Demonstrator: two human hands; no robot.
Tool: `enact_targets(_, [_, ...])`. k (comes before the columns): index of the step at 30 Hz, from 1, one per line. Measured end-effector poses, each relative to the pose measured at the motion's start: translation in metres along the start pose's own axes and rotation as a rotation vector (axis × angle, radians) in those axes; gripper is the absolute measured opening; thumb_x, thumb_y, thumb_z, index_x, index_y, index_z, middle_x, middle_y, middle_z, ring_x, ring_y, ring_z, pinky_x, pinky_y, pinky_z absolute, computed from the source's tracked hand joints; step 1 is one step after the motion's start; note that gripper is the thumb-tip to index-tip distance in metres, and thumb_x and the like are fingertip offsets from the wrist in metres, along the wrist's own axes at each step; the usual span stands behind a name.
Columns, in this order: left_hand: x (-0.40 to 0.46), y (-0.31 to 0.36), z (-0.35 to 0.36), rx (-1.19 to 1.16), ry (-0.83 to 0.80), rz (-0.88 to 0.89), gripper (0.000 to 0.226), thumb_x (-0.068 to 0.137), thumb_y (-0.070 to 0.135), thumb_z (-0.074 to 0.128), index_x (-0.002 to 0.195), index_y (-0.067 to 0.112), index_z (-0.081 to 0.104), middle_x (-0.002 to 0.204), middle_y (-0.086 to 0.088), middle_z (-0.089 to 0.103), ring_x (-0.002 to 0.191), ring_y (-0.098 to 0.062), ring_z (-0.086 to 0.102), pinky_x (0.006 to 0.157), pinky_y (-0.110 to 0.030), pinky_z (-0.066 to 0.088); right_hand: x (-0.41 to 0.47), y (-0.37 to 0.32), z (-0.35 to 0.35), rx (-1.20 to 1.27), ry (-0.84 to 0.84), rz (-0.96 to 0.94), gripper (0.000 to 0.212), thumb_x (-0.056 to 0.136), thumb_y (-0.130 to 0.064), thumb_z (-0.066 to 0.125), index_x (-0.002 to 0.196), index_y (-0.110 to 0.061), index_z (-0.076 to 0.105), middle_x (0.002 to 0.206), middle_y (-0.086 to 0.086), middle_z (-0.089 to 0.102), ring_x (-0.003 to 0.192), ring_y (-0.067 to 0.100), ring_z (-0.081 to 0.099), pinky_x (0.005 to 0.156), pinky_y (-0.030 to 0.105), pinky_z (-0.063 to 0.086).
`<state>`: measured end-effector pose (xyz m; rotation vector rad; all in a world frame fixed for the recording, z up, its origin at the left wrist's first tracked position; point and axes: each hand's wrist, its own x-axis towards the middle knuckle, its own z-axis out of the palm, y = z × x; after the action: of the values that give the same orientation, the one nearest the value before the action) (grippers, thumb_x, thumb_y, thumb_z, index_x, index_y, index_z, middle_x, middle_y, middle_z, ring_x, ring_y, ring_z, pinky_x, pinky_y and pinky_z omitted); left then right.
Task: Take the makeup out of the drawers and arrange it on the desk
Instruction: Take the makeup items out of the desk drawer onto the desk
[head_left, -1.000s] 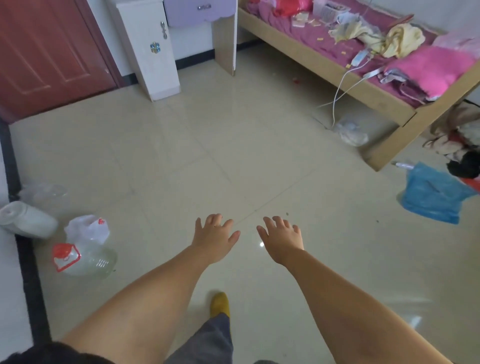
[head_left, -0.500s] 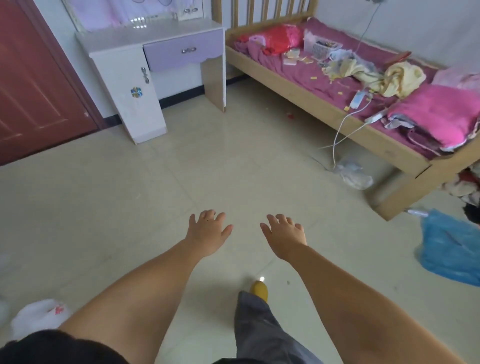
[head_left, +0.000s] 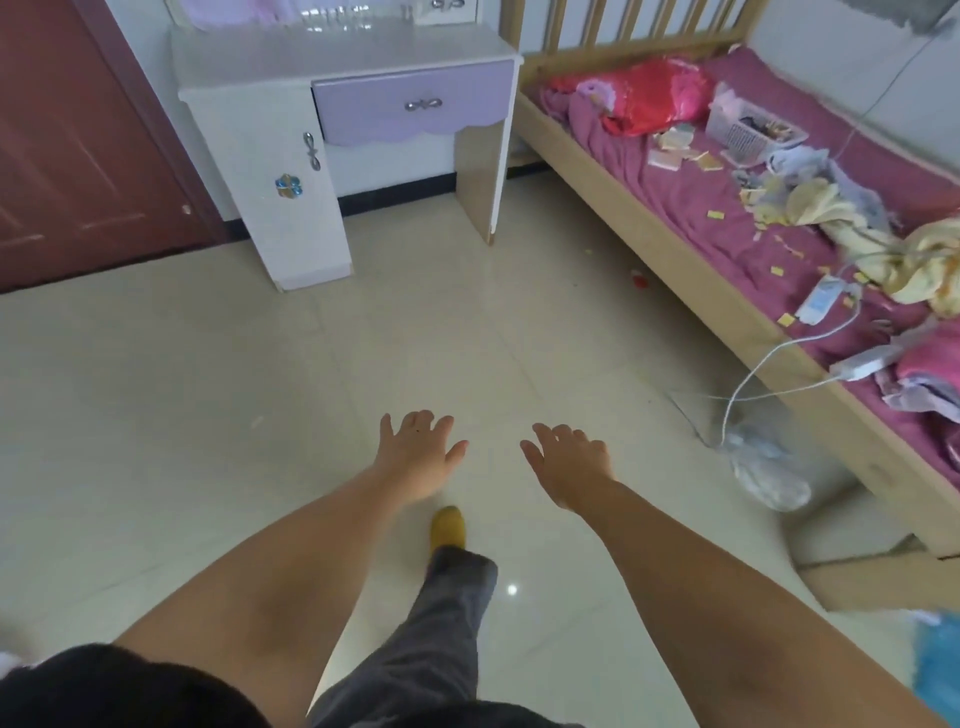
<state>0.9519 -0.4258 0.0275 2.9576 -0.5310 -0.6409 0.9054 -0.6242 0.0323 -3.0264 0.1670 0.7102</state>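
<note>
Floor (head_left: 260, 415): we find it bare toward the desk (head_left: 332, 57) at 12 o'clock.
Bed (head_left: 649, 234): crowds our 2 o'clock.

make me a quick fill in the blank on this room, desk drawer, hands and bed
1. The purple drawer of the desk is ____.
2. Both the left hand and the right hand are open and hold ____.
3. The bed stands to the ____ of the desk.
4. The foot stepping forward wears a ____ shoe.

Missing words: shut; nothing; right; yellow
</note>
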Motion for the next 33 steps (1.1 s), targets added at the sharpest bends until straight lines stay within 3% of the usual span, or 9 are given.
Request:
enact_targets(9, [0.220, -0.042, -0.109, -0.017, 0.100, -0.073, 0.052, 0.098, 0.048, 0.027, 0.143, 0.022, 0.029, 0.149, -0.006, 0.029, 0.139, -0.023, 0.024, 0.113, -0.050, 0.011, 0.220, 0.029, -0.130, -0.027, 0.075, -0.023, 0.051, 0.100, -0.048, 0.013, 0.143, -0.023, 0.027, 0.139, 0.005, 0.044, 0.124, 0.025, 0.044, 0.099, 0.039, 0.035])
enact_targets(13, [0.296, -0.048, -0.147, -0.014, 0.097, -0.083, 0.052, 0.098, 0.048, 0.026, 0.144, 0.023, 0.027, 0.150, -0.006, 0.028, 0.139, -0.022, 0.024, 0.114, -0.051, 0.009, 0.299, 0.032, -0.177, -0.033, 0.112, -0.073, 0.051, 0.100, -0.047, 0.014, 0.145, -0.024, 0.024, 0.146, 0.003, 0.036, 0.131, 0.024, 0.036, 0.108, 0.041, 0.028])
enact_targets(18, [0.397, -0.065, -0.186, -0.059, 0.103, -0.141, 0.074, 0.087, 0.060, 0.005, 0.146, 0.022, 0.026, 0.150, -0.007, 0.028, 0.139, -0.022, 0.025, 0.114, -0.051, 0.009, 0.420, 0.041, -0.223, -0.067, 0.125, -0.170, 0.052, 0.101, -0.046, 0.015, 0.148, -0.025, 0.020, 0.150, 0.003, 0.031, 0.136, 0.025, 0.032, 0.111, 0.043, 0.024])
enact_targets(21, [0.464, -0.074, -0.209, -0.084, 0.075, -0.229, 0.056, 0.098, 0.050, 0.022, 0.147, 0.022, 0.023, 0.152, -0.007, 0.025, 0.140, -0.023, 0.022, 0.115, -0.053, 0.007, 0.497, 0.048, -0.251, -0.090, 0.149, -0.226, 0.052, 0.101, -0.047, 0.015, 0.147, -0.025, 0.020, 0.150, 0.002, 0.032, 0.135, 0.025, 0.034, 0.111, 0.043, 0.025])
enact_targets(33, [0.668, -0.118, -0.313, -0.364, 0.070, -0.471, 0.053, 0.098, 0.046, 0.029, 0.145, 0.020, 0.027, 0.149, -0.007, 0.030, 0.137, -0.025, 0.028, 0.114, -0.050, 0.015, 0.744, 0.019, -0.365, 0.015, 0.127, -0.426, 0.044, 0.101, -0.040, 0.025, 0.139, -0.020, 0.035, 0.139, 0.004, 0.044, 0.124, 0.025, 0.044, 0.099, 0.039, 0.035])
